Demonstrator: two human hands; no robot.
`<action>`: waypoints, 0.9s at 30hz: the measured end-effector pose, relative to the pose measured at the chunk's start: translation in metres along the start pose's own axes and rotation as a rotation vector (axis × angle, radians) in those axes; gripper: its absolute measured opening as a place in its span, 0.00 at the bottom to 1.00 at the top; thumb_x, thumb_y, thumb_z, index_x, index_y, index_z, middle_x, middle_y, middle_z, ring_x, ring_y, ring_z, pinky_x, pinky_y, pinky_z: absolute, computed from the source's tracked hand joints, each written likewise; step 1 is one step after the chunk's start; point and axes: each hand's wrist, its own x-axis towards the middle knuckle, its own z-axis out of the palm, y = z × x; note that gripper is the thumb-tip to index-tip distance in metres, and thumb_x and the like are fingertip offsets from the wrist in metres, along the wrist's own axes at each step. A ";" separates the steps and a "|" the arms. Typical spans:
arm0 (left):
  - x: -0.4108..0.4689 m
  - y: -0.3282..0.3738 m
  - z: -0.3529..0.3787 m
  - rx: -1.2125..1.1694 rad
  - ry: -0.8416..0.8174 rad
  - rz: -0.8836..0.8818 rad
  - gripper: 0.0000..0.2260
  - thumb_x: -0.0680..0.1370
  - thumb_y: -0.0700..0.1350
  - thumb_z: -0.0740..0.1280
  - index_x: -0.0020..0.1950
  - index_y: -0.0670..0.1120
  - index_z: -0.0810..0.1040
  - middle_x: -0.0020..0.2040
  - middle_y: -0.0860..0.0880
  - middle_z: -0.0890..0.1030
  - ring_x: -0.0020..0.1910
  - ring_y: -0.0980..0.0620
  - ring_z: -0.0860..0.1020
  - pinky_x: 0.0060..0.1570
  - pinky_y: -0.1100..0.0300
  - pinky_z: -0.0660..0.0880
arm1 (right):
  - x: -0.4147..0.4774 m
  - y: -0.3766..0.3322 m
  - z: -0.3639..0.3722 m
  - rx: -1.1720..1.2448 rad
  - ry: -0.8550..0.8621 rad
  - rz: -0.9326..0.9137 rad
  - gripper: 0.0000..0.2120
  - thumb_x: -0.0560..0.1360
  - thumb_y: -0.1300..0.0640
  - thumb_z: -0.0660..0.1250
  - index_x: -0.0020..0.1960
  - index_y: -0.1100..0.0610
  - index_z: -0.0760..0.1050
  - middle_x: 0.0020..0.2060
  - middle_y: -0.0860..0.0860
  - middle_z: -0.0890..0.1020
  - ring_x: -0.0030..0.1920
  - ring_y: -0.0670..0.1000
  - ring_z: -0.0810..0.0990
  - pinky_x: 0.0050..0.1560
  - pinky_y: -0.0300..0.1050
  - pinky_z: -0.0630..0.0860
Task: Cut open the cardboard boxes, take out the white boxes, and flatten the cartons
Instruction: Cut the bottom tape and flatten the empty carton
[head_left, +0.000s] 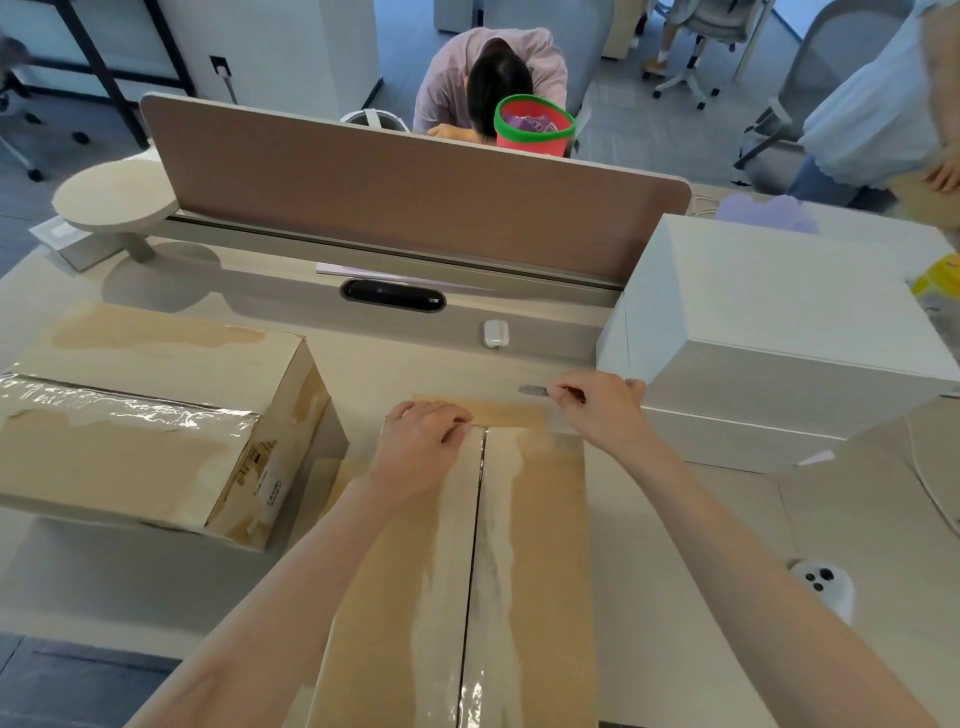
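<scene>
Right hand (602, 410) pinches a small cutter (535, 389) between thumb and fingers: grey blade tip pokes out to the left, handle hidden inside the grip. It hovers just past the far right corner of the centre carton (540, 571), just beside the near-left corner of the white boxes (779, 338). Can't tell if the blade touches anything. Left hand (423, 441) sits on the carton's far end, left of the seam, fingers bent down over the top edge; whether they grip flap or tape is hard to make out. Carton top: dark gap runs the full length of the middle seam, glossy tape (467, 675) along both sides of it. Carton's near end is cut off by the bottom of the frame, and a brown strip beyond the far edge could be a flap or the end face, unclear. Second carton (156, 415) lies to the left on the desk (701, 545), well apart from the hands, wrinkled clear tape across its top. Its end face has a dark printed label (270, 488), too blurred to read; no brand legible anywhere. White boxes are stacked two high at right, the lower one mostly covered by the upper. Small white device (496, 332) between cartons and divider panel (415, 208). White object with three dark dots (821, 582) at lower right, partly behind the right forearm. Behind the panel: red bucket with green rim (535, 127) and a person bent forward, mostly hidden.
</scene>
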 end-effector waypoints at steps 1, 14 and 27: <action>0.002 0.004 -0.001 -0.027 0.009 0.001 0.09 0.80 0.45 0.62 0.57 0.51 0.80 0.57 0.57 0.82 0.60 0.53 0.76 0.66 0.58 0.62 | -0.007 0.005 0.002 0.042 0.030 0.042 0.12 0.80 0.52 0.60 0.41 0.52 0.78 0.34 0.49 0.79 0.40 0.51 0.76 0.42 0.45 0.60; -0.014 0.043 0.009 -0.038 0.020 0.056 0.19 0.79 0.42 0.64 0.69 0.43 0.70 0.71 0.47 0.72 0.73 0.48 0.65 0.75 0.52 0.49 | -0.117 0.135 0.060 0.114 -0.018 0.533 0.15 0.71 0.68 0.61 0.30 0.54 0.64 0.31 0.56 0.72 0.37 0.59 0.71 0.35 0.46 0.60; -0.066 0.046 -0.008 0.140 -0.108 -0.186 0.38 0.75 0.60 0.64 0.78 0.47 0.53 0.80 0.48 0.49 0.79 0.48 0.43 0.76 0.46 0.40 | -0.145 0.195 0.086 0.219 0.055 0.803 0.20 0.71 0.66 0.66 0.63 0.63 0.77 0.58 0.65 0.78 0.59 0.63 0.76 0.62 0.53 0.73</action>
